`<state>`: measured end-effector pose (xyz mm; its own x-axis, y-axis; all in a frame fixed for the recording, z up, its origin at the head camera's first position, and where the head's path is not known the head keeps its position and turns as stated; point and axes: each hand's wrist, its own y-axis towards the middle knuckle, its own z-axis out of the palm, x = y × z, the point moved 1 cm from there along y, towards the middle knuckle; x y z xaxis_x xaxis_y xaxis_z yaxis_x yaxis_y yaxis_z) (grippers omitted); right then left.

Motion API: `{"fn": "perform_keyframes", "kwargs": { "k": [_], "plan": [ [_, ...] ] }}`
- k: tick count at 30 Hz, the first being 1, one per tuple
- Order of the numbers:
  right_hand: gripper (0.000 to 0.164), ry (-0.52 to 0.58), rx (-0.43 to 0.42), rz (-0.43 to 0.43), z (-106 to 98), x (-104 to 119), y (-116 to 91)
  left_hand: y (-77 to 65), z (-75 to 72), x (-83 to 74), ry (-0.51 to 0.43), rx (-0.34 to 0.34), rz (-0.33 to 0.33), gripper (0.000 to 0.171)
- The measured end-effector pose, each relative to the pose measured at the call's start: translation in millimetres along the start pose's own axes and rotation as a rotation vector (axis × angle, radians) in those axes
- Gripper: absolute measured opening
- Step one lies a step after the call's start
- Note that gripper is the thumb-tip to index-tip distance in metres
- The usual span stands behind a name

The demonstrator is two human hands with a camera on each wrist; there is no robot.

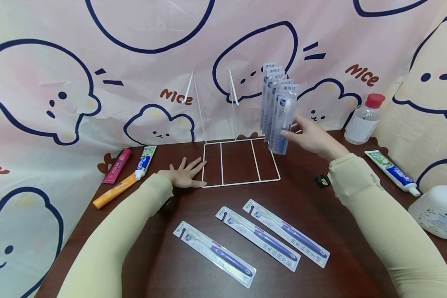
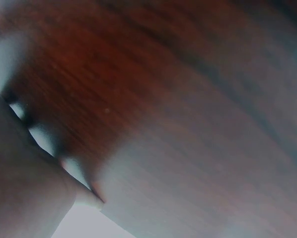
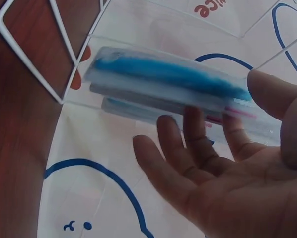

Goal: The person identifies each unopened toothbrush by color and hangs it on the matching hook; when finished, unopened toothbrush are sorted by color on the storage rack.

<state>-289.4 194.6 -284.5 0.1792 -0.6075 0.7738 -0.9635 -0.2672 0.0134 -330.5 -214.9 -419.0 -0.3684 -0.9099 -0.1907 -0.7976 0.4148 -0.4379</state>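
A white wire rack (image 1: 240, 182) stands at the back of the table, with bare prongs at its left and middle. Several packaged toothbrushes (image 1: 265, 103) hang in a row at its right side. My right hand (image 1: 313, 138) is at the frontmost blue toothbrush pack (image 1: 285, 120), thumb across its front. In the right wrist view the pack lies between thumb and index finger, the other fingers (image 3: 158, 158) spread loosely beside the row. My left hand (image 1: 184, 174) lies flat, fingers spread, on the rack's left base corner.
Three purple packaged toothbrushes (image 1: 258, 238) lie in front. Toothpaste tubes lie left, including an orange tube (image 1: 115, 191) and a pink tube (image 1: 117, 166). On the right are a red-capped bottle (image 1: 363, 120), a toothpaste tube (image 1: 391, 171) and a white bottle (image 1: 439, 211). A patterned cloth (image 1: 145, 91) hangs behind.
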Motion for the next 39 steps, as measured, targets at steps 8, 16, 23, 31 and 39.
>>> {"fn": "perform_keyframes", "kwargs": {
  "k": [8,16,23,31,39],
  "plan": [
    [0.049,-0.242,0.052,0.045,11,-16,-27,-0.3,-2.0,-0.1,0.0,-0.001,0.0,0.09],
    [0.047,-0.553,0.27,-0.053,80,-25,-77,-2.5,-3.6,-2.7,-0.005,-0.003,-0.002,0.091],
    [0.056,-0.683,0.271,-0.058,122,-22,-111,-1.7,-2.1,-2.8,0.001,-0.002,-0.003,0.09],
    [0.051,-0.724,0.262,-0.05,119,-21,-117,-1.1,-1.8,-2.9,0.006,0.0,-0.006,0.091],
    [0.044,-0.747,0.24,-0.057,105,-34,-109,-1.0,-1.3,-2.2,0.007,-0.005,0.003,0.093]
  ]
}}
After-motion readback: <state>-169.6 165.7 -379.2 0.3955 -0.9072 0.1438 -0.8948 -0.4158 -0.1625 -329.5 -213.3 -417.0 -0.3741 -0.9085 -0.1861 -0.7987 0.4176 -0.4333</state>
